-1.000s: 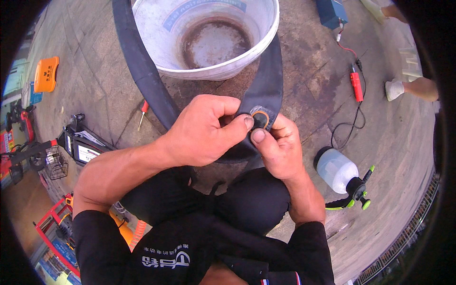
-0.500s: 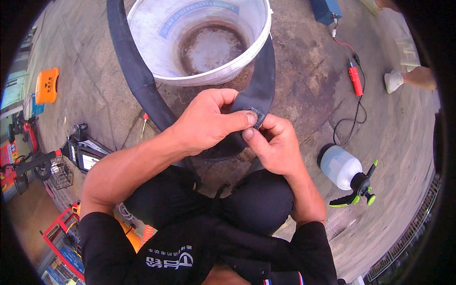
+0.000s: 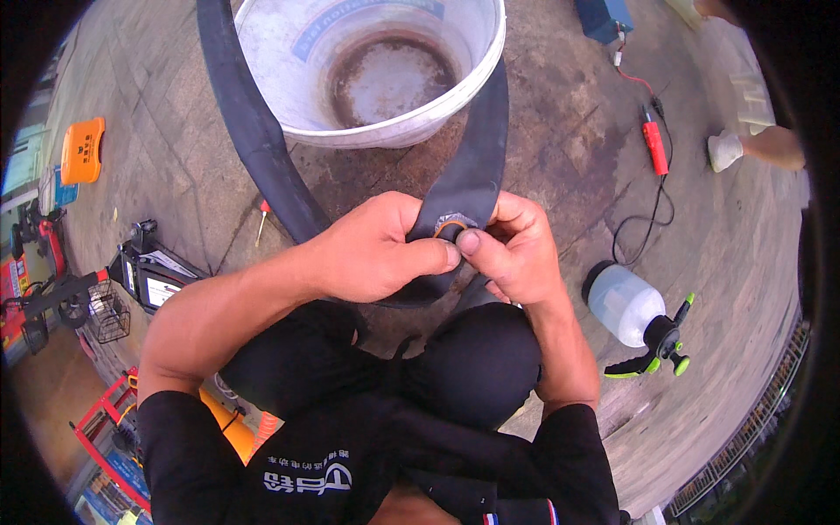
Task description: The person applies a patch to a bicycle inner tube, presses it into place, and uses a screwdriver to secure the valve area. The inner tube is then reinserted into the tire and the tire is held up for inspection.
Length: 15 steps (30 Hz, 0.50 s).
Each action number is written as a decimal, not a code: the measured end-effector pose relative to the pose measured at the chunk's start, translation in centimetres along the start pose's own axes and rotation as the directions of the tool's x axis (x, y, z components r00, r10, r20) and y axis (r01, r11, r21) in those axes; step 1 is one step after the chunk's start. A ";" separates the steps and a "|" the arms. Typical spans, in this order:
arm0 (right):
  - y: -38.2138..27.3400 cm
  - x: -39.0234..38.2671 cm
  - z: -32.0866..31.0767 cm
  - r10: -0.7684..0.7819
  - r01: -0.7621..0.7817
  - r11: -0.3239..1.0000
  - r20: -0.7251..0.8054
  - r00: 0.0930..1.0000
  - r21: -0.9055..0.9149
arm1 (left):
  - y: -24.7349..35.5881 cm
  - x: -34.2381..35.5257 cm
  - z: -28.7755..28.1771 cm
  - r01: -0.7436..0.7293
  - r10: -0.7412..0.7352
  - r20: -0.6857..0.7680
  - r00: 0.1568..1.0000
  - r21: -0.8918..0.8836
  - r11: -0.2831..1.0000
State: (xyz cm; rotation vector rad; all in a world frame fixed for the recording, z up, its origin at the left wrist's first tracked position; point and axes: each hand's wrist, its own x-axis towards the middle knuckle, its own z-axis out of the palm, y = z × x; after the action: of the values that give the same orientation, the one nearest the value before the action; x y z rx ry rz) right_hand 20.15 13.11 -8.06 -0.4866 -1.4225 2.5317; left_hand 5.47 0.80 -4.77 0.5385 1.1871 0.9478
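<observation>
The left hand (image 3: 376, 249) pinches the black tube (image 3: 468, 175) by its left edge, the right hand (image 3: 518, 255) by its right. The orange-rimmed patch (image 3: 450, 231) lies between them, close against both thumbtips; the tube's length runs away toward the bucket (image 3: 367, 138).

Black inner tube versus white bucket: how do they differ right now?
The inner tube is black; the bucket is whitish, brown-stained inside.
The inner tube is a long, bent band; the bucket is a wide, open vessel.
The left hand and right hand pinch the inner tube; neither touches the bucket.
Both things run past the picture's top edge.
</observation>
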 end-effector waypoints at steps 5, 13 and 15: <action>0.3 -0.4 0.8 -0.206 0.155 0.927 -0.118 0.971 -0.342 | -0.1 -0.2 0.8 0.040 -0.032 -0.089 0.996 0.100 0.994; -0.2 0.0 0.8 -0.429 0.320 0.739 -0.048 0.902 -0.592 | -0.3 -0.5 3.0 0.019 -0.042 -0.239 0.970 -0.097 0.995; -0.4 -0.1 0.8 -0.417 0.308 0.730 -0.041 0.908 -0.611 | -0.3 -0.7 3.0 0.024 -0.045 -0.230 0.972 -0.091 0.996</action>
State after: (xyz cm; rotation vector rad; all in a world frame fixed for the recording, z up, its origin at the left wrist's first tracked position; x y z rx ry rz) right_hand 19.97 12.63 -7.34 -0.4461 -2.0012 1.6577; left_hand 8.35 0.38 -3.62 0.3420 1.3521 1.0486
